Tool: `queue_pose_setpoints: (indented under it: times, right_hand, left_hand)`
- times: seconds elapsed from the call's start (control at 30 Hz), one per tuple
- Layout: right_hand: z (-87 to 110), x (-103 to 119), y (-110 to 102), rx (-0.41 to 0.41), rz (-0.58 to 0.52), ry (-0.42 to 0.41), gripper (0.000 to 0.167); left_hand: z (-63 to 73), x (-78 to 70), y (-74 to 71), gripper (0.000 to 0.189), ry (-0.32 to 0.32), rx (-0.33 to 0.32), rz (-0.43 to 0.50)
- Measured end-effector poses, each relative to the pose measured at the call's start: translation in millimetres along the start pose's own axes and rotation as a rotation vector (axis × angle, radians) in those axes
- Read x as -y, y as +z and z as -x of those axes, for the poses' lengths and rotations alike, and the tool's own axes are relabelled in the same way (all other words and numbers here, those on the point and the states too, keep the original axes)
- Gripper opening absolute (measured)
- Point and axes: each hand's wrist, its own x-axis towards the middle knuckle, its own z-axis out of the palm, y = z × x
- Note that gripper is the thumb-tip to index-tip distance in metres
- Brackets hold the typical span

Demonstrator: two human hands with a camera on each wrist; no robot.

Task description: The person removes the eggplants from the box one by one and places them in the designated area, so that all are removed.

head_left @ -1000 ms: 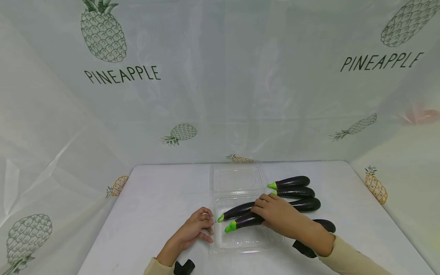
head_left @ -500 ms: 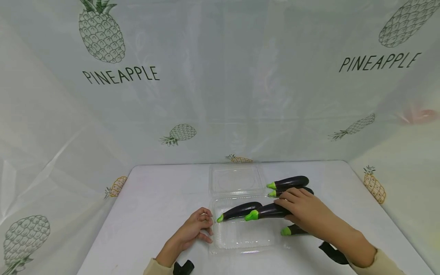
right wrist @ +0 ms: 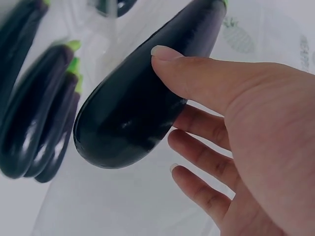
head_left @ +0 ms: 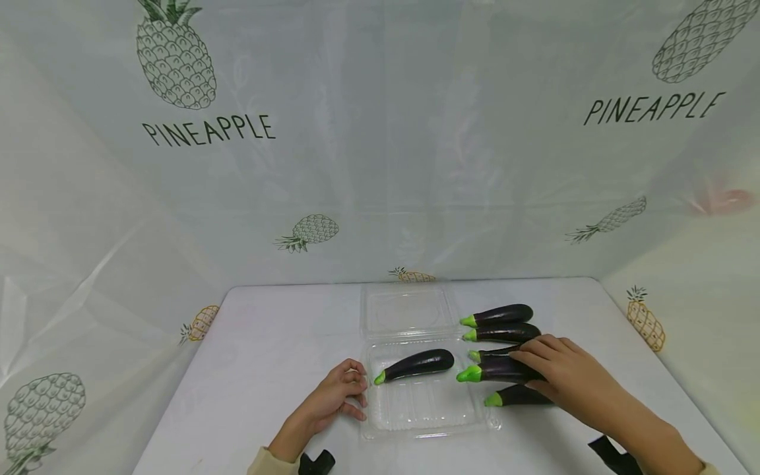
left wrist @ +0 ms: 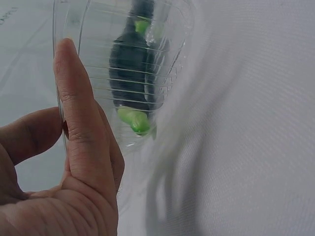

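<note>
A clear plastic clamshell container (head_left: pixel 427 415) lies on the table with its lid (head_left: pixel 410 310) folded open toward the back. One eggplant (head_left: pixel 421 363) rests inside the base, its green stem to the left. My left hand (head_left: pixel 335 396) pinches the container's left rim between thumb and fingers, as the left wrist view shows. My right hand (head_left: pixel 561 373) grips another eggplant (right wrist: pixel 138 103) near its fat end, thumb on one side and fingers on the other. That eggplant is just right of the container, its green stem end over the right rim.
Several more eggplants lie right of the container: one at the back (head_left: pixel 505 315), one just in front of it (head_left: pixel 505 332), and one nearer me (head_left: pixel 519 396). A black strap (head_left: pixel 317 462) is at my left wrist. A pineapple-print sheet (head_left: pixel 415 165) hangs behind the white table (head_left: pixel 285 343).
My right hand has moved right with the gripped eggplant, from over the container to the loose eggplants on the right. The left hand and the eggplant inside the container stay where they were.
</note>
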Motion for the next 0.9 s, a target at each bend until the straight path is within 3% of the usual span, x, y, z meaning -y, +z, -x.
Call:
queue_pose_setpoints:
  times: [0.23,0.37,0.5,0.57,0.63,0.9]
  right_hand:
    - [21.6,-7,4,-0.034,-0.006,0.016,0.063]
    - [32.0,-11,5,-0.032,-0.015,0.019,0.045]
    - [39.9,-13,6,-0.014,-0.013,0.038,0.044]
    - [42.9,-13,6,-0.001,-0.007,0.055,0.048]
    - [45.9,-14,7,0.005,0.002,0.065,0.063]
    - [60.6,-17,14,0.003,0.002,0.063,0.063]
  left_hand:
    - [-1.1,0.7,0.3,0.023,-0.006,-0.016,0.009]
    - [-2.2,0.1,1.7,0.025,-0.014,-0.026,0.009]
    - [-2.3,0.3,2.4,0.025,-0.015,-0.029,0.008]
    - [-1.8,0.1,2.5,0.024,-0.016,-0.030,0.008]
    - [-1.3,-0.3,2.6,0.024,-0.017,-0.031,0.008]
    - [-0.1,-1.5,2.1,0.024,-0.014,-0.025,0.006]
